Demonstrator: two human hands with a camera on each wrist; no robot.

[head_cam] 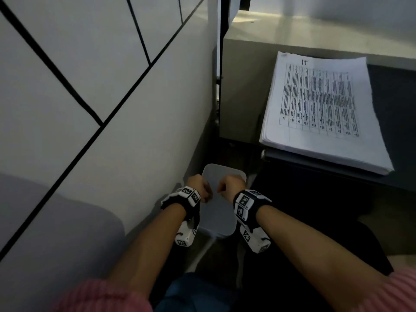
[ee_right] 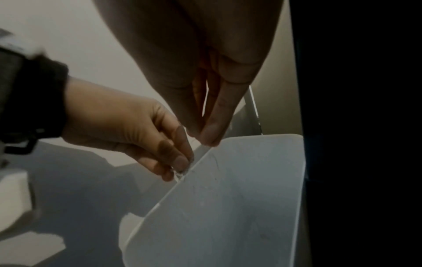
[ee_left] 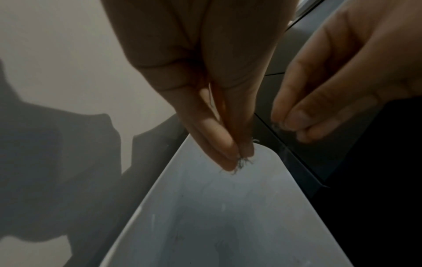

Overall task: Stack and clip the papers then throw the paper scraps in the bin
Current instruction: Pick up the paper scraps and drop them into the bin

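Pink sleeves (head_cam: 101,296) frame both forearms, each wrist strapped with a marker-covered camera. Left hand (head_cam: 198,185) and right hand (head_cam: 229,184) hang close together over the white bin (head_cam: 221,230) on the floor, each pinching a small fuzzy scrap (ee_left: 242,162) between fingertips. A tiled wall (head_cam: 90,86) hems the bin in on the left. Farther right, the paper stack (head_cam: 322,109) lies on a dark folder at the worktop (head_cam: 245,86) edge.

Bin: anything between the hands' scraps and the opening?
Nothing visible. Both hands hang over the open white bin; the left hand pinches a frayed wisp directly above its bare interior. The right hand pinches above the far rim.
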